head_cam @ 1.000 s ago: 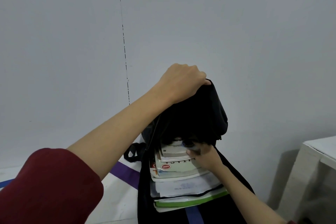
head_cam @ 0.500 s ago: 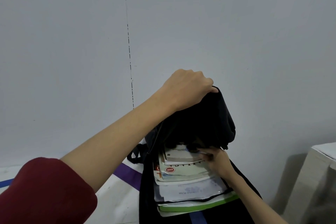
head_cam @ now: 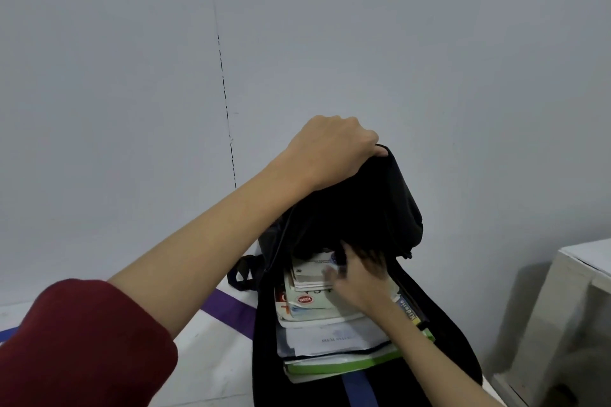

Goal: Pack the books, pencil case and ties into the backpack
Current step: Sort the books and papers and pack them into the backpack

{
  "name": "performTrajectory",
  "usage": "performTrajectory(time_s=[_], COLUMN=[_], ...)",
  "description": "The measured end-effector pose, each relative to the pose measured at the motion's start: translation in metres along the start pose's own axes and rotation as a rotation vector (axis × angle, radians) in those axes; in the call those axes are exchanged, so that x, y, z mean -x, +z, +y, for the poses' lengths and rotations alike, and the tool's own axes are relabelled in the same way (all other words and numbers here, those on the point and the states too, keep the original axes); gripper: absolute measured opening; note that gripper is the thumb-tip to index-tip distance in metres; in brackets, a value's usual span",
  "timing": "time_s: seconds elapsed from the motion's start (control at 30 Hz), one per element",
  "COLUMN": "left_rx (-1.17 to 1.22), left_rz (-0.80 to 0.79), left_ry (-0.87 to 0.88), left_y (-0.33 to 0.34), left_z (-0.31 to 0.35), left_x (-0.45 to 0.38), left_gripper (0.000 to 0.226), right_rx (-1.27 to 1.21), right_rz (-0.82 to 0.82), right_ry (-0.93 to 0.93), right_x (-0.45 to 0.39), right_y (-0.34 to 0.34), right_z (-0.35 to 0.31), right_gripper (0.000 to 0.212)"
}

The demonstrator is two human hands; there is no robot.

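The left hand is clenched on the top edge of the black bag, fingers wrapped over the fabric and lifting it so the mouth gapes toward the camera. The bag lies on the floor against the wall, its long axis running from the near edge of the view up toward the wall. Inside it a stack of books lies flat, spines and edges stepped, the largest with a green edge at the bottom and smaller ones on top; a spine with blue and yellow print stands along the right side of the stack. The right hand rests on top of the stack at the far end, just under the raised flap, fingers bent around something small and dark; motion blur hides whether this is the pencil case, a tie, or only shadow, so the grip cannot be judged with certainty. This hand is plainly nearer the books, and the free space lies ahead of it, deeper under the flap, so the next push would likely go along the bag's long axis. No ties can be made out. A pale cabinet stands at the right.
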State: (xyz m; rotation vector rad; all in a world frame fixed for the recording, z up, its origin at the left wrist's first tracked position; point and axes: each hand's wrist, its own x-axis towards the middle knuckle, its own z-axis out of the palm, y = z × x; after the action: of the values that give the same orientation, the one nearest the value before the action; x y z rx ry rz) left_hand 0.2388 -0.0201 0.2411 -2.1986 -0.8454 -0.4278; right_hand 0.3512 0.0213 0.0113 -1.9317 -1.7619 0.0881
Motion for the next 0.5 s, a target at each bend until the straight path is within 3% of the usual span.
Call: performTrajectory(time_s=[0.07, 0.13, 0.23, 0.37, 0.5], left_rx=[-0.003, 0.001, 0.014, 0.015, 0.009], left_rz=[0.0, 0.006, 0.0, 0.011, 0.011], left_ry=[-0.011, -0.023, -0.037, -0.036, -0.032], left_y=[0.001, 0.002, 0.002, 0.003, 0.003], left_z=[0.0, -0.001, -0.002, -0.004, -0.003], left_x=[0.0, -0.001, 0.001, 0.005, 0.006], left_gripper=[0.039, 0.038, 0.036, 0.036, 0.036], right_rx=[0.051, 0.107, 0.139, 0.062, 0.055], right_rz=[-0.089, -0.126, -0.052, 0.001, -0.008], right_ry=[-0.075, -0.167, -0.179, -0.162, -0.185], right_x=[0.0, -0.001, 0.003, 0.001, 0.003], right_y=[0.004, 0.023, 0.041, 0.046, 0.039], right_z=[-0.027, -0.044, -0.053, -0.057, -0.054], right_gripper=[0.075, 0.069, 0.042, 0.033, 0.04])
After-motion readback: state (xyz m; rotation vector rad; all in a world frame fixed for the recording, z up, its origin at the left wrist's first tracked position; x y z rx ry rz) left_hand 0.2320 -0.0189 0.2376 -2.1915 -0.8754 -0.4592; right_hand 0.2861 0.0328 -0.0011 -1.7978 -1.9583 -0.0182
